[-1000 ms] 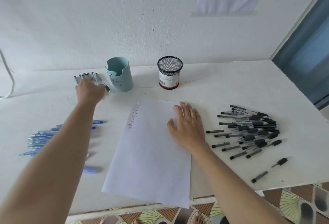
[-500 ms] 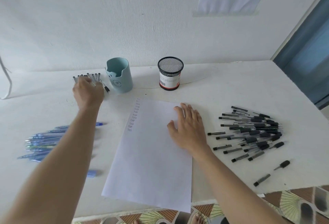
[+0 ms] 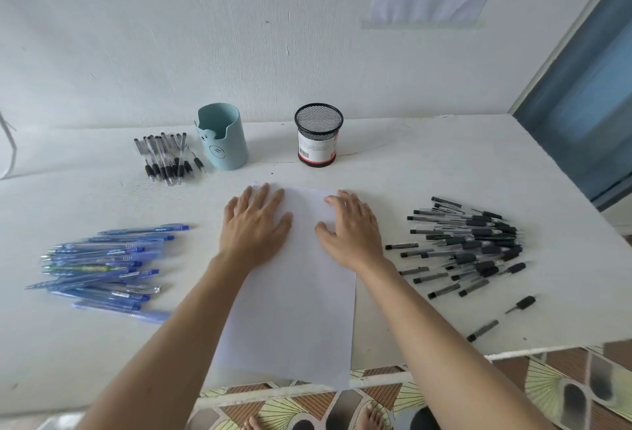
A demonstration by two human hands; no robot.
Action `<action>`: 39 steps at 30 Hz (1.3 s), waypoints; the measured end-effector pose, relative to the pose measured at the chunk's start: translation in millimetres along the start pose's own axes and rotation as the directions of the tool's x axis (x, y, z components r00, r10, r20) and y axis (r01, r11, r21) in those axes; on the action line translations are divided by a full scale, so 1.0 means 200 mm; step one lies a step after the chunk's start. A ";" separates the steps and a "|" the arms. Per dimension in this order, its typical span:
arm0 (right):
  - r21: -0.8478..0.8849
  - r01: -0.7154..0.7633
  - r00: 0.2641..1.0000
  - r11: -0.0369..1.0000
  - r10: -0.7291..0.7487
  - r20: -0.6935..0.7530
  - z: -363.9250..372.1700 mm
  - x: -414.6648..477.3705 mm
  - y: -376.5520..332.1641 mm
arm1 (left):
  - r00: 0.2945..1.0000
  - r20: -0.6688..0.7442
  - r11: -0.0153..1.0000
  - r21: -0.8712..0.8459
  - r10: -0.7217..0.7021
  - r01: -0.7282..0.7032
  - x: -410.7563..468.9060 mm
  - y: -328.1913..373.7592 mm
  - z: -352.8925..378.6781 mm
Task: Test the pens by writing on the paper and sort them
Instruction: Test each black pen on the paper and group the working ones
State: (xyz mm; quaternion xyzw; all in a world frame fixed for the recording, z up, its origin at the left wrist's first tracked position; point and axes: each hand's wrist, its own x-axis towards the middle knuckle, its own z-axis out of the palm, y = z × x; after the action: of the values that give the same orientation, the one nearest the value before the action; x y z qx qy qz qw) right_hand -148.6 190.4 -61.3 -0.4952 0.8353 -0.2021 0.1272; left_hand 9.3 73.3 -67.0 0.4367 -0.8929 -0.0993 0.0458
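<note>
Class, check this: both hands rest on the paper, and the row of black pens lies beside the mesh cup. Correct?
No: in the head view the row of black pens lies beside the light blue cup. The left hand and right hand do rest on the paper.

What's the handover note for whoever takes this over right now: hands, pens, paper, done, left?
Left hand: flat on the paper's upper left, holding nothing.
Right hand: flat on its upper right, holding nothing.
Paper: mid table, near edge overhanging; small test marks at its top left corner.
Pens: blue pile on the left, black pile on the right, short row of black pens beside the teal holder. No pens stick out of it or the mesh cup.
Done: some testing, judging by the marks; which piles are sorted I cannot tell.
Left: pick up a pen, test it, sort it.
</note>
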 end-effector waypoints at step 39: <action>0.388 -0.073 0.993 0.919 0.033 0.110 -0.12 0.06 -0.16 | 0.998 -0.055 0.994 -0.113 0.004 -0.010 -0.02 -0.02 -0.02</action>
State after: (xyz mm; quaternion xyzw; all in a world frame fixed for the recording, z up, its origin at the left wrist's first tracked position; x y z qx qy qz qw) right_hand -138.8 170.8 -25.5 -0.4466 0.7837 -0.3360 0.2710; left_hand 14.7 73.4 -64.1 0.4329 -0.8858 -0.1376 0.0952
